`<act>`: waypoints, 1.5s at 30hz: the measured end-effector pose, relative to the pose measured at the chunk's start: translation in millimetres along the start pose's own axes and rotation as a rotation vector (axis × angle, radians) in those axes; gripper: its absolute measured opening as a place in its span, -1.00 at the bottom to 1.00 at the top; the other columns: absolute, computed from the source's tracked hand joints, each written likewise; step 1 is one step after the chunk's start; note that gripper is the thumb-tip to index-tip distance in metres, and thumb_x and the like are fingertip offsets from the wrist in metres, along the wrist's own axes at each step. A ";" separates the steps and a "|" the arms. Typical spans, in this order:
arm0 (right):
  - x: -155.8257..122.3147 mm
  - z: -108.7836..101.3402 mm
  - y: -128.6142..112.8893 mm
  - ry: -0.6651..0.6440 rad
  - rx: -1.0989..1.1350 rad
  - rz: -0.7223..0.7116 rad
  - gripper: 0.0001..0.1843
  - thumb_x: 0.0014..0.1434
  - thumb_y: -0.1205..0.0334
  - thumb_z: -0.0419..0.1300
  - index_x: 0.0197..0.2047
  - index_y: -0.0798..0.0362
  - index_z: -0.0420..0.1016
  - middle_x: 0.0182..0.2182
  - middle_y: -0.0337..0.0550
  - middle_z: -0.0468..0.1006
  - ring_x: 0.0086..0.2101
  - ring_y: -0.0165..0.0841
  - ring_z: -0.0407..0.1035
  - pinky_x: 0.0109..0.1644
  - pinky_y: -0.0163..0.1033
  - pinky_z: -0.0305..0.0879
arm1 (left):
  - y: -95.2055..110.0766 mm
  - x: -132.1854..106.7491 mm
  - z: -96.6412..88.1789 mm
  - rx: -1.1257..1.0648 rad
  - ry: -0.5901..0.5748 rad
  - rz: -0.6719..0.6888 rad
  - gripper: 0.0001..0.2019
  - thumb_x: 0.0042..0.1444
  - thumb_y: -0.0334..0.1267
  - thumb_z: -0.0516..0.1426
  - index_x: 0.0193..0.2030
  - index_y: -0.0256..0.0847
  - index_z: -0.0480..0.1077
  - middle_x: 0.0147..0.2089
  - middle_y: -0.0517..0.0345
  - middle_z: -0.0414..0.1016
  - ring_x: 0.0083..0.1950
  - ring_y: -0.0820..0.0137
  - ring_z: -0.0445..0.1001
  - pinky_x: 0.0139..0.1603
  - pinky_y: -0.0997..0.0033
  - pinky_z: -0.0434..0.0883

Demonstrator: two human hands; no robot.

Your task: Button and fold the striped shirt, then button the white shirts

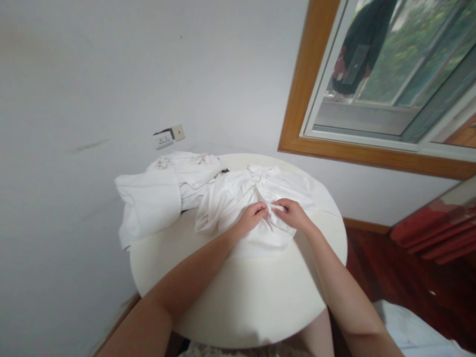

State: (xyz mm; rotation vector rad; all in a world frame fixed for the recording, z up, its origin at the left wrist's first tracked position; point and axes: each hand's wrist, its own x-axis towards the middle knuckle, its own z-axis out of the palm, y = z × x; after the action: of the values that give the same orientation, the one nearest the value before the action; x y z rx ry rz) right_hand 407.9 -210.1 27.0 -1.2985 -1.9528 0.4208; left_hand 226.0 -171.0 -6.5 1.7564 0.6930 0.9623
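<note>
A white shirt (234, 193) lies spread and rumpled on the round white table (245, 297), with what looks like its collar toward the wall. My left hand (253, 216) is closed on the cloth near the shirt's middle, its fingertips pinched together. Just to its right, my right hand (292, 213) also pinches the front of the shirt between thumb and fingers. Small folds gather in the cloth between the two hands. Any button under the fingertips is too small to make out.
A heap of white garments (159, 193) sits at the table's left, partly over the edge. Behind is a wall with a socket (162, 140). A wood-framed window (316, 74) is at the upper right. White cloth (412, 327) and a red curtain (431, 233) are at lower right.
</note>
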 end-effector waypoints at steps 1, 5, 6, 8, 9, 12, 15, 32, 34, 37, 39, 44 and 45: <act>0.3 1.5 -0.4 0.005 -0.005 -0.004 -0.81 0.11 0.22 0.12 -0.26 0.04 0.54 -0.31 -0.12 0.58 -0.27 -0.30 0.43 -0.13 -0.21 0.31 | 0.3 0.0 0.0 -0.004 0.003 -0.008 -0.86 0.05 -0.25 0.03 -0.45 -0.24 0.29 -0.51 0.27 0.28 -0.42 0.49 0.26 -0.33 0.50 0.22; 0.6 5.2 -2.7 0.010 -0.010 -0.026 -0.83 0.11 0.23 0.13 -0.27 0.02 0.55 -0.29 -0.11 0.59 -0.25 -0.27 0.44 -0.12 -0.19 0.31 | 1.9 -0.1 -0.1 -0.007 0.010 -0.031 -0.82 0.06 -0.20 0.05 -0.47 -0.24 0.29 -0.53 0.28 0.25 -0.44 0.50 0.25 -0.34 0.50 0.21; 0.4 5.1 -3.1 0.008 -0.011 -0.034 -0.82 0.12 0.23 0.13 -0.27 0.02 0.55 -0.29 -0.11 0.59 -0.25 -0.27 0.44 -0.12 -0.19 0.31 | 2.2 -0.2 -0.1 -0.010 0.010 -0.033 -0.81 0.06 -0.18 0.05 -0.47 -0.24 0.29 -0.53 0.28 0.25 -0.44 0.50 0.24 -0.34 0.50 0.21; -0.4 3.4 -3.5 -0.004 -0.013 -0.047 -0.81 0.12 0.23 0.13 -0.25 0.01 0.56 -0.27 -0.11 0.59 -0.26 -0.28 0.44 -0.12 -0.20 0.31 | 2.7 -0.4 -0.1 -0.020 0.006 -0.031 -0.80 0.07 -0.16 0.06 -0.47 -0.24 0.29 -0.52 0.28 0.25 -0.44 0.50 0.24 -0.33 0.50 0.21; -0.9 1.9 -3.7 -0.017 -0.012 -0.050 -0.80 0.12 0.23 0.13 -0.24 0.01 0.57 -0.27 -0.11 0.59 -0.26 -0.28 0.45 -0.14 -0.20 0.31 | 2.9 -0.4 -0.1 -0.026 0.005 -0.029 -0.79 0.07 -0.15 0.06 -0.47 -0.24 0.28 -0.52 0.28 0.26 -0.44 0.50 0.24 -0.33 0.49 0.21; -2.7 -3.4 -4.2 -0.080 0.006 -0.043 -0.75 0.14 0.23 0.10 -0.19 0.02 0.57 -0.26 -0.13 0.60 -0.31 -0.30 0.44 -0.21 -0.25 0.30 | 3.1 -0.5 0.1 -0.027 -0.002 -0.017 -0.78 0.09 -0.14 0.06 -0.46 -0.25 0.29 -0.51 0.26 0.28 -0.43 0.49 0.26 -0.34 0.49 0.21; -3.7 -6.0 -4.1 -0.120 0.030 -0.021 -0.72 0.17 0.24 0.05 -0.17 0.00 0.56 -0.24 -0.17 0.61 -0.32 -0.33 0.44 -0.25 -0.27 0.28 | 2.5 -0.2 0.3 -0.018 -0.009 -0.017 -0.77 0.09 -0.13 0.06 -0.43 -0.26 0.32 -0.49 0.24 0.30 -0.41 0.49 0.27 -0.34 0.49 0.21; -0.8 2.3 -15.3 0.090 -0.008 -0.083 -0.91 0.10 0.23 0.11 -0.39 0.03 0.40 -0.42 -0.18 0.43 -0.35 -0.36 0.30 -0.26 -0.28 0.21 | 3.0 -0.9 -1.3 0.021 0.010 -0.028 -0.75 0.05 -0.12 0.08 -0.51 -0.24 0.27 -0.54 0.28 0.24 -0.44 0.50 0.21 -0.41 0.51 0.16; -1.2 3.0 -14.3 0.065 0.024 -0.068 -0.92 0.09 0.23 0.13 -0.37 0.04 0.40 -0.41 -0.18 0.44 -0.35 -0.36 0.30 -0.25 -0.28 0.22 | 3.7 -1.1 -1.0 0.022 0.009 -0.028 -0.76 0.05 -0.13 0.08 -0.51 -0.24 0.26 -0.54 0.28 0.24 -0.44 0.50 0.21 -0.41 0.51 0.16; -1.2 2.8 -9.4 0.032 0.067 -0.044 -0.89 0.06 0.23 0.14 -0.31 0.05 0.41 -0.37 -0.18 0.45 -0.34 -0.37 0.30 -0.23 -0.27 0.22 | 3.9 -1.0 -0.6 0.021 0.011 -0.027 -0.76 0.05 -0.13 0.07 -0.51 -0.24 0.25 -0.54 0.29 0.23 -0.45 0.51 0.20 -0.41 0.51 0.15; -0.9 2.5 -5.7 0.011 0.087 -0.030 -0.85 0.05 0.22 0.14 -0.27 0.05 0.40 -0.34 -0.18 0.46 -0.32 -0.36 0.31 -0.22 -0.27 0.22 | 3.7 -0.7 -0.8 0.019 0.011 -0.027 -0.77 0.05 -0.14 0.06 -0.51 -0.24 0.25 -0.54 0.28 0.23 -0.44 0.51 0.21 -0.41 0.51 0.15; 0.5 3.1 0.5 0.007 0.065 -0.029 -0.83 0.04 0.25 0.11 -0.24 0.04 0.35 -0.32 -0.18 0.45 -0.30 -0.34 0.32 -0.17 -0.24 0.24 | 2.2 0.1 -1.4 0.010 0.012 -0.028 -0.78 0.05 -0.15 0.06 -0.48 -0.25 0.29 -0.52 0.26 0.26 -0.43 0.49 0.23 -0.39 0.51 0.18; 0.8 3.7 1.0 0.030 0.038 -0.032 -0.84 0.04 0.26 0.11 -0.24 0.04 0.34 -0.32 -0.18 0.44 -0.29 -0.33 0.32 -0.15 -0.22 0.24 | 1.5 0.3 -1.6 0.008 0.009 -0.028 -0.78 0.05 -0.14 0.06 -0.47 -0.25 0.29 -0.52 0.26 0.26 -0.43 0.49 0.23 -0.39 0.51 0.18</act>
State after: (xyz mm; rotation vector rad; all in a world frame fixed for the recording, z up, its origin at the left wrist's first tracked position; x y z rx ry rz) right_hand 405.7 -208.4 24.3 -1.2410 -1.9295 0.4188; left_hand 224.8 -170.5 -4.7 1.7457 0.7262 0.9507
